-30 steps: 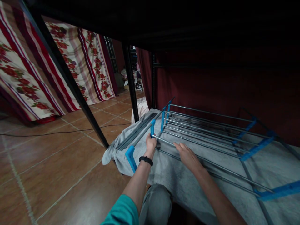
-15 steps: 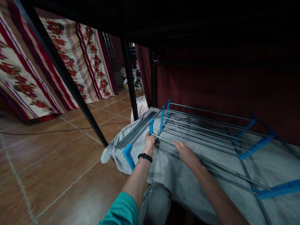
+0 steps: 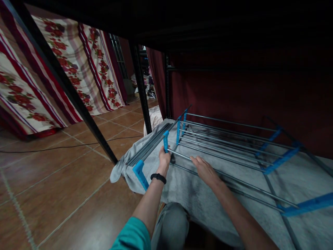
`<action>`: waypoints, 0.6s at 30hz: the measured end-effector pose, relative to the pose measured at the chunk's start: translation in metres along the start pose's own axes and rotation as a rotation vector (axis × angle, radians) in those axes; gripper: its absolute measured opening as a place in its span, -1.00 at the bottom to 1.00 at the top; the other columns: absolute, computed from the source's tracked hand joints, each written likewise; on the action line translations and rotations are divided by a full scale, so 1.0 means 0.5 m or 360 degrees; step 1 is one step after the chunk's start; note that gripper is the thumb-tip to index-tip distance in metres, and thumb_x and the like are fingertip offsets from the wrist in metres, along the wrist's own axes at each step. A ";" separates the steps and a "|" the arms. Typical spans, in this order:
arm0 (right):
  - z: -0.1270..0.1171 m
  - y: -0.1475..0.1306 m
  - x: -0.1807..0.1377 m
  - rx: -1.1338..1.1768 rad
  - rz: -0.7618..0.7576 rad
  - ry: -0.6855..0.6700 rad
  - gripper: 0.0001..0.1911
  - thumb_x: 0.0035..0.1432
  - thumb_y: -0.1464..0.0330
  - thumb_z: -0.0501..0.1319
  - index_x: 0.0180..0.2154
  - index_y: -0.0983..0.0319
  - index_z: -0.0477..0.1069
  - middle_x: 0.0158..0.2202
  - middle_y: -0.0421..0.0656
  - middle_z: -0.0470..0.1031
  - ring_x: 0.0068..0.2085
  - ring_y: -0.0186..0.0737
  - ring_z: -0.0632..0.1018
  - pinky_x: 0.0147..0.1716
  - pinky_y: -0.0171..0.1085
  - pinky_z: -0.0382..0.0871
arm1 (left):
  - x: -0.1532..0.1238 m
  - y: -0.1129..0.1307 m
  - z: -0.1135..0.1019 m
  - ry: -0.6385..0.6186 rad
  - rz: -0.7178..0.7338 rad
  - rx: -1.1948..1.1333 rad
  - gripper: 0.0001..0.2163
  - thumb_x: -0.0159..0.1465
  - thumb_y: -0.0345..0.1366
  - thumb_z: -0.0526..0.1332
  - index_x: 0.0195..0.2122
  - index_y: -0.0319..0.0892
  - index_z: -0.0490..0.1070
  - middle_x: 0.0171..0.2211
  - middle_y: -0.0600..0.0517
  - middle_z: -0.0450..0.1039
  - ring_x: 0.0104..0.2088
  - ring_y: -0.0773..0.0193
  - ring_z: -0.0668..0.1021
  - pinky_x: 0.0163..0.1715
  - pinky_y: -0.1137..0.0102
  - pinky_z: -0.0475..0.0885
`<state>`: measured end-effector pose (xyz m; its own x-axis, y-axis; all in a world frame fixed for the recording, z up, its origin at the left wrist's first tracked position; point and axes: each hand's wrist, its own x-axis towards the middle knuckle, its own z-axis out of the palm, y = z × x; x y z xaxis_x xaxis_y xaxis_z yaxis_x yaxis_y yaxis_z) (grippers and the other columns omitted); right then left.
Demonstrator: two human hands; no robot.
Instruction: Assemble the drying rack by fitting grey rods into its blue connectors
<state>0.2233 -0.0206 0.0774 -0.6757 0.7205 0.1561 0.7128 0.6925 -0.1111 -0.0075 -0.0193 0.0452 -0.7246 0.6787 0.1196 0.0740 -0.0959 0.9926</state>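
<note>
A rack of grey metal tubes and blue plastic brackets (image 3: 282,160), looking like a shoe rack, lies on a grey blanket (image 3: 200,205). My left hand (image 3: 164,158) is closed around a blue bracket (image 3: 165,140) at the near tube's left end. My right hand (image 3: 204,168) grips that metal tube (image 3: 179,153) a little to the right, fingers wrapped over it. Another blue bracket (image 3: 140,175) stands to the left of my left wrist. Several loose grey tubes (image 3: 149,146) lie side by side along the blanket's left edge.
Black metal posts (image 3: 142,86) and a dark frame overhead enclose the blanketed surface. A maroon cloth (image 3: 234,93) hangs behind. On the left, a floral striped curtain (image 3: 75,69) hangs above a tiled floor (image 3: 78,187) crossed by a black cable (image 3: 78,146).
The view has shifted slightly, so the scene sits a little further left. Both hands keep the same hold on the bracket and the tube.
</note>
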 end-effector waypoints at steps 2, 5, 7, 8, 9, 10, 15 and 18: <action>0.006 0.001 -0.001 -0.0005 -0.0007 -0.0023 -0.30 0.17 0.66 -0.17 0.29 0.17 0.16 0.01 -0.03 0.43 0.03 -0.19 0.45 0.03 -0.25 0.28 | -0.006 -0.008 -0.005 -0.0004 0.0029 0.0036 -0.77 -0.01 -0.53 0.18 -0.33 -0.14 0.41 -0.41 0.03 0.44 -0.36 0.26 0.49 -0.25 0.34 0.40; 0.025 0.005 -0.008 -0.0034 0.0002 -0.0105 -0.30 0.16 0.67 -0.18 0.28 0.17 0.18 0.04 -0.03 0.43 0.05 -0.19 0.45 0.04 -0.25 0.28 | -0.011 -0.025 -0.012 -0.0014 0.0074 0.0081 -0.77 -0.02 -0.56 0.18 -0.35 -0.14 0.40 -0.39 0.02 0.45 -0.32 0.23 0.51 -0.18 0.30 0.41; 0.039 0.008 -0.013 -0.0063 0.0028 -0.0157 -0.29 0.15 0.67 -0.18 0.27 0.19 0.20 0.06 -0.02 0.43 0.06 -0.18 0.45 0.04 -0.25 0.28 | -0.013 -0.037 -0.016 -0.0042 0.0094 0.0105 -0.73 -0.05 -0.59 0.16 -0.35 -0.14 0.41 -0.39 0.02 0.47 -0.31 0.22 0.52 -0.15 0.29 0.42; 0.045 0.009 -0.015 -0.0076 0.0036 -0.0171 -0.30 0.15 0.67 -0.17 0.27 0.19 0.21 0.07 -0.01 0.43 0.06 -0.17 0.45 0.05 -0.25 0.28 | -0.013 -0.044 -0.017 -0.0058 0.0100 0.0115 -0.72 -0.05 -0.60 0.15 -0.35 -0.15 0.41 -0.38 0.02 0.48 -0.30 0.22 0.53 -0.15 0.29 0.42; 0.050 0.011 -0.016 -0.0086 0.0038 -0.0173 -0.30 0.15 0.67 -0.17 0.27 0.20 0.21 0.08 -0.01 0.43 0.07 -0.17 0.45 0.06 -0.25 0.28 | -0.014 -0.050 -0.019 -0.0070 0.0105 0.0125 -0.72 -0.05 -0.61 0.15 -0.35 -0.15 0.42 -0.36 0.01 0.49 -0.29 0.22 0.54 -0.13 0.29 0.42; 0.052 0.013 -0.017 -0.0094 0.0030 -0.0167 -0.31 0.16 0.66 -0.17 0.27 0.20 0.21 0.08 0.00 0.43 0.07 -0.17 0.45 0.07 -0.25 0.27 | -0.014 -0.056 -0.020 -0.0076 0.0109 0.0133 -0.72 -0.05 -0.61 0.15 -0.34 -0.15 0.43 -0.34 0.00 0.51 -0.27 0.22 0.54 -0.11 0.29 0.42; 0.050 0.021 -0.014 -0.0100 0.0005 -0.0124 -0.31 0.18 0.65 -0.17 0.29 0.17 0.17 0.07 -0.02 0.44 0.05 -0.20 0.47 0.06 -0.24 0.30 | -0.021 -0.076 -0.019 -0.0065 0.0091 0.0166 -0.71 0.02 -0.57 0.17 -0.24 -0.17 0.46 -0.24 -0.06 0.55 -0.18 0.19 0.56 -0.03 0.26 0.41; 0.051 0.019 -0.017 -0.0099 -0.0006 -0.0118 -0.32 0.19 0.65 -0.16 0.29 0.18 0.17 0.09 -0.01 0.43 0.08 -0.19 0.45 0.06 -0.23 0.30 | -0.025 -0.080 -0.015 -0.0045 0.0071 0.0186 -0.72 0.06 -0.55 0.19 -0.22 -0.17 0.48 -0.19 -0.07 0.57 -0.13 0.17 0.57 0.00 0.25 0.40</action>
<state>0.2312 -0.0192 0.0502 -0.6886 0.7204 0.0832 0.7192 0.6931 -0.0490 -0.0066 -0.0298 0.0038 -0.6992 0.6962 0.1625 0.1861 -0.0422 0.9816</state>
